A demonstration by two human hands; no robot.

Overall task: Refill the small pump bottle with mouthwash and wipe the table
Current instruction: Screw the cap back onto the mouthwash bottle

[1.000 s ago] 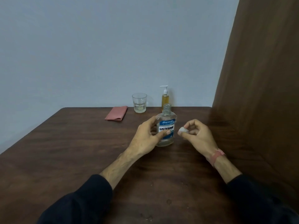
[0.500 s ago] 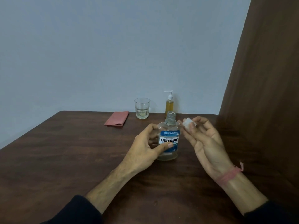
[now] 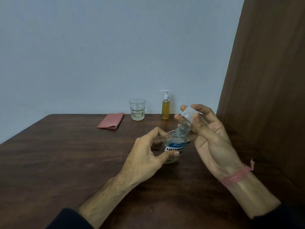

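A clear mouthwash bottle (image 3: 176,145) with a blue label is near the table's middle, tilted to the right, its neck uncapped. My left hand (image 3: 148,156) grips its body. My right hand (image 3: 209,134) holds the translucent cap (image 3: 188,114) in its fingertips, just above the bottle's open mouth. The small pump bottle (image 3: 165,109) with amber liquid and a white pump stands upright at the table's far edge by the wall. A folded pink cloth (image 3: 110,123) lies flat at the back left.
A drinking glass (image 3: 137,109) with a little pale liquid stands between the cloth and the pump bottle. The dark wooden table (image 3: 66,162) meets a pale wall behind and a brown panel (image 3: 267,80) on the right. A droplet (image 3: 151,209) sits near the front.
The mouthwash bottle has tipped from upright to leaning right. My right hand has turned palm-up and brought the cap from beside the bottle to just over its mouth.
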